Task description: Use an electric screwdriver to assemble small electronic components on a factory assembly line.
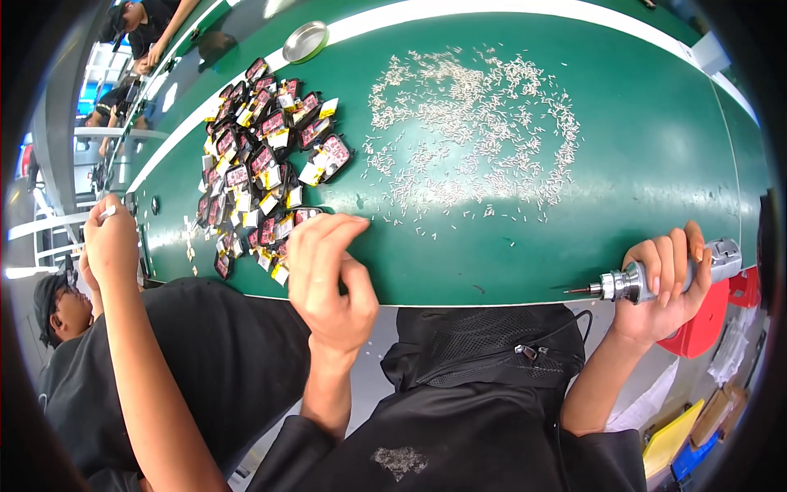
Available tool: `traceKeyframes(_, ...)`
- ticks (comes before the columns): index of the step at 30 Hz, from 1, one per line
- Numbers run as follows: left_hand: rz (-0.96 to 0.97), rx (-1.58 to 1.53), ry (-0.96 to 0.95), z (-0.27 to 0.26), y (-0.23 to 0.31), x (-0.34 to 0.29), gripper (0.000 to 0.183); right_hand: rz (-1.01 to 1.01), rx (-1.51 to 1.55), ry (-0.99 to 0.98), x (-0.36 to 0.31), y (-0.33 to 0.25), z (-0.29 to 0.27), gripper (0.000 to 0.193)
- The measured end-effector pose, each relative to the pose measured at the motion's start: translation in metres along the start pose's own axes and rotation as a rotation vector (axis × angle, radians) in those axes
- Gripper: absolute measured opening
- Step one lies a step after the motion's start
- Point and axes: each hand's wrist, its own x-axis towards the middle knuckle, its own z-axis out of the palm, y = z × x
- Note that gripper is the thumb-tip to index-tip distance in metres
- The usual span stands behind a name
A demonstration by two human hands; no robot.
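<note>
My right hand (668, 271) is wrapped around a grey electric screwdriver (713, 264), held level over the table's near edge with its thin bit pointing left. My left hand (328, 283) is raised beside the near right end of a heap of small black-cased items (266, 156). Its fingers are bent and its thumb stands apart from them, with nothing visible between. The heaped items have red printed faces and yellow-and-white tags. Farther right, many small, pale, rod-like pieces (467, 107) lie scattered on the green table (648, 156); their exact kind is too small to tell.
A round metal dish (306, 41) stands behind the heap. At my left sits a co-worker (205, 353) in black, whose raised hand (111, 238) pinches something small and white. More people are at the far left. A red stool (697, 328) stands below the table's right end.
</note>
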Motion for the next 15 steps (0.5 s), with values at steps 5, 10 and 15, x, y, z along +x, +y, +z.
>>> traceKeyframes(5,0.027,0.045,-0.022,0.004,0.002,0.009,0.039,0.018,-0.004,-0.043,0.001,-0.001,-0.001,0.012)
traceKeyframes(10,-0.051,0.006,0.028,0.0,0.005,0.009,0.034,-0.002,-0.003,0.017,0.001,-0.001,-0.001,0.014)
traceKeyframes(15,0.025,-0.027,-0.076,0.006,0.007,0.012,0.035,-0.008,-0.002,0.011,0.001,-0.002,0.002,0.014)
